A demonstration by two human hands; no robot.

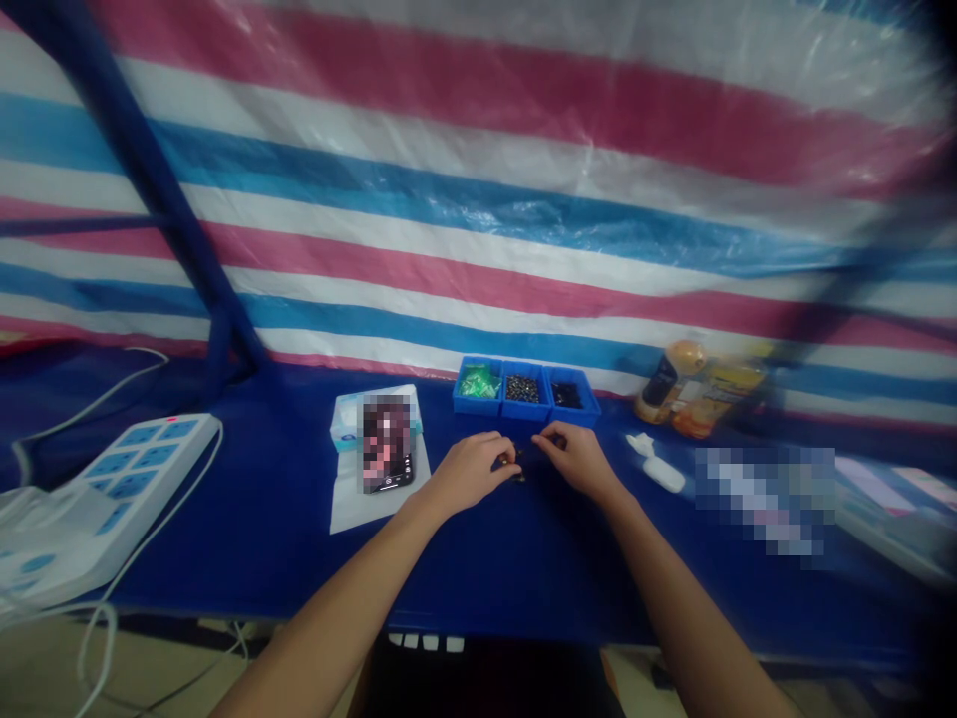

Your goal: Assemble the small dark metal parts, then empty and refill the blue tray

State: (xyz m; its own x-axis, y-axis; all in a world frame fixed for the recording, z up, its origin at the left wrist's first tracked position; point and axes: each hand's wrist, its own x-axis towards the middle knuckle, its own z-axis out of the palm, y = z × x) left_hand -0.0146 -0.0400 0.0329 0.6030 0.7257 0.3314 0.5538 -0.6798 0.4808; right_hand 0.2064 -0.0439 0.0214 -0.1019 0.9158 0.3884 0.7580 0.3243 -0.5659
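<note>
My left hand (475, 471) is over the blue tabletop with thumb and fingers curled together around something small and brownish, too small to name. Beside those fingertips lie a few tiny brass-coloured pieces (520, 477). Just to the right, my right hand (577, 457) has its thumb and forefinger pinched; whatever is between them cannot be made out. Behind both hands stand three joined blue bins: one with green pieces (479, 381), one with small shiny metallic pieces (522, 389), one with black pieces (567, 395).
On the left, a phone (387, 444) leans on a tissue pack (346, 423). A white power strip (160, 449) with cables sits farther left. To the right are a crumpled white tissue (663, 474), an orange-capped bottle (662, 384) and a yellow package (722, 394). Striped sheeting (478, 229) hangs behind.
</note>
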